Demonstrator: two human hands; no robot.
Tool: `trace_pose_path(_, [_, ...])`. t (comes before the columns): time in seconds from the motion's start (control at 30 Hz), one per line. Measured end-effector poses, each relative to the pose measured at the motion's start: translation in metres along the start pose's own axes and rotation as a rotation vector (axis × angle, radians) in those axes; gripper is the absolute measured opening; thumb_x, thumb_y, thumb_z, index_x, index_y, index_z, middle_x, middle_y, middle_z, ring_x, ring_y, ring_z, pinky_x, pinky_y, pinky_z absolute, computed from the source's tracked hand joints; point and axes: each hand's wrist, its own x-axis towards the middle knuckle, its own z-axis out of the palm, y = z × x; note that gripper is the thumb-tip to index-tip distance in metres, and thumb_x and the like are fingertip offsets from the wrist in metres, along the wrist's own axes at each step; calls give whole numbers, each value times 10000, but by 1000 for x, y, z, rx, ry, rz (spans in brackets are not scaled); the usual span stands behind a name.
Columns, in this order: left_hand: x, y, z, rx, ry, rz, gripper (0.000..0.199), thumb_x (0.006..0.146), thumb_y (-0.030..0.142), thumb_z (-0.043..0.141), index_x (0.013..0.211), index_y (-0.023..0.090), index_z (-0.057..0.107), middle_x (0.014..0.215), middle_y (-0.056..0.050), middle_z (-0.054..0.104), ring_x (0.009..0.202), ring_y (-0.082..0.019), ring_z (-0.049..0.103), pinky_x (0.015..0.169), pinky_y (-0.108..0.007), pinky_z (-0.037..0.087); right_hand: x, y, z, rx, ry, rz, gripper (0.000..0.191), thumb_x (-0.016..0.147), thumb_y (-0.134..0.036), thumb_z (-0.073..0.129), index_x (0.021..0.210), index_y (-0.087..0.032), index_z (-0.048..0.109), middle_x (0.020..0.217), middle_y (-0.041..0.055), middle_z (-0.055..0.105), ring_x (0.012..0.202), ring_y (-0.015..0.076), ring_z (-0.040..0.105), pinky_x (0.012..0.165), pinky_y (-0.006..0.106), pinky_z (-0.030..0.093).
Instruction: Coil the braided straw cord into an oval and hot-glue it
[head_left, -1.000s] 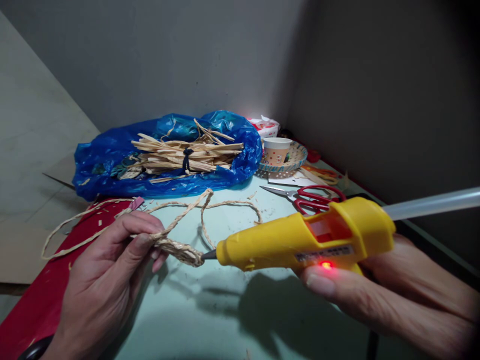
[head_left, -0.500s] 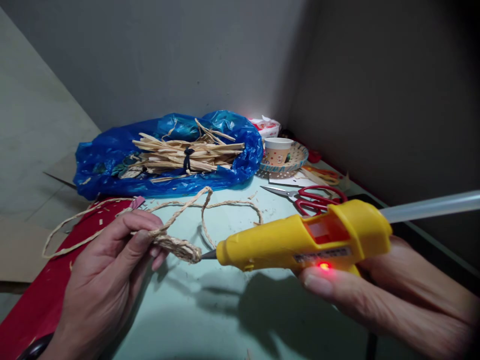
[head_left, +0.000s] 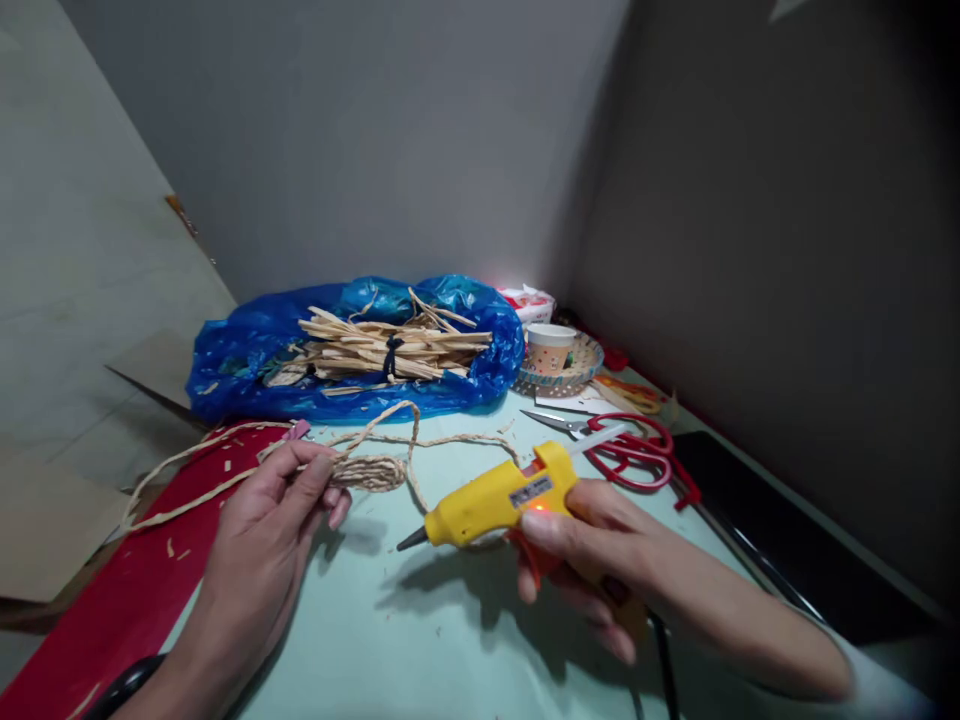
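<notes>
Between the thumb and fingers of my left hand (head_left: 274,530) is a flat coil of braided straw cord (head_left: 371,473). Its loose length loops out over the table and to the left. My right hand (head_left: 592,545) is wrapped round a yellow glue gun (head_left: 480,505), whose small light glows red. The gun's dark nozzle points down and left, below the coil and apart from it. A clear glue stick (head_left: 600,438) sticks out of the gun's back end. Fingers of my left hand hide the near end of the coil.
A blue plastic bag (head_left: 232,365) with a tied bundle of dry straw strips (head_left: 420,352) lies at the back. Right of it, a paper cup (head_left: 550,352) stands in a woven basket (head_left: 589,365). Red-handled scissors (head_left: 630,465) lie behind the gun. A black flat object (head_left: 765,530) is at the right.
My right hand has drawn the glue gun's nozzle away from the coil's end, down and back toward me. The left hand still holds the coil. The view has shifted slightly.
</notes>
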Motion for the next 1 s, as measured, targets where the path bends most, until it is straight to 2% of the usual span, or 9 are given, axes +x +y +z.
trace_pose_path(0.1, [5,-3,-4,-23,-14,2,277,665,377,873,754,198,681,598,57,577,527,-87,522,517,-158,498,10,8,6,86,-101,27,573,968,-614,462,815,-118,704,539,-63,449,385,38,406,429,154,325])
trace_pose_path(0.33, [5,-4,-9,-23,-97,45,258,751,419,797,764,204,655,611,62,568,553,-96,524,564,-176,478,8,33,15,-60,-92,59,711,984,-661,283,789,-109,687,489,-5,544,364,82,460,420,185,343])
trace_pose_path(0.53, [-7,0,-8,57,-231,54,207,804,393,757,820,209,664,592,56,597,551,-106,533,571,-191,434,-20,13,9,-935,327,-85,542,966,-602,391,624,-200,512,578,10,471,525,154,397,531,299,310])
trace_pose_path(0.6, [-12,1,-7,95,-290,51,221,820,420,737,808,209,670,581,45,606,553,-118,537,563,-201,425,-27,2,8,-1026,381,-124,475,978,-533,398,644,-211,499,600,19,476,540,173,402,557,328,315])
trace_pose_path(0.67, [-17,3,-7,140,-350,48,241,846,457,698,818,219,673,585,38,605,564,-130,542,565,-212,428,-27,-11,9,-1054,400,-309,376,1024,-437,357,838,-206,589,772,54,602,671,208,538,642,344,401])
trace_pose_path(0.73, [-21,3,-6,190,-402,40,250,881,481,644,833,236,667,595,39,586,583,-137,536,580,-220,435,-18,-22,11,-1056,452,-616,270,1040,-359,398,1180,-211,576,1110,85,650,999,228,597,867,366,449])
trace_pose_path(0.83, [-27,0,-6,226,-467,-4,255,897,491,615,846,247,665,631,32,570,603,-141,527,593,-228,443,7,-30,11,-1051,314,-802,372,1047,-296,464,1414,-236,450,1457,72,506,1349,190,414,1122,358,321])
trace_pose_path(0.9, [-28,-3,-6,212,-499,-58,260,887,499,628,851,246,674,632,27,562,587,-137,520,575,-231,438,24,-27,9,-1018,170,-869,316,1054,-252,461,1366,-235,503,1409,60,559,1317,169,451,1154,373,274])
trace_pose_path(1.0, [-28,-8,-5,186,-476,-134,284,864,518,651,833,237,685,596,28,545,551,-127,495,538,-224,419,39,-16,5,-937,102,-1002,236,1059,-196,410,1160,-187,623,1038,63,686,983,177,588,987,396,407])
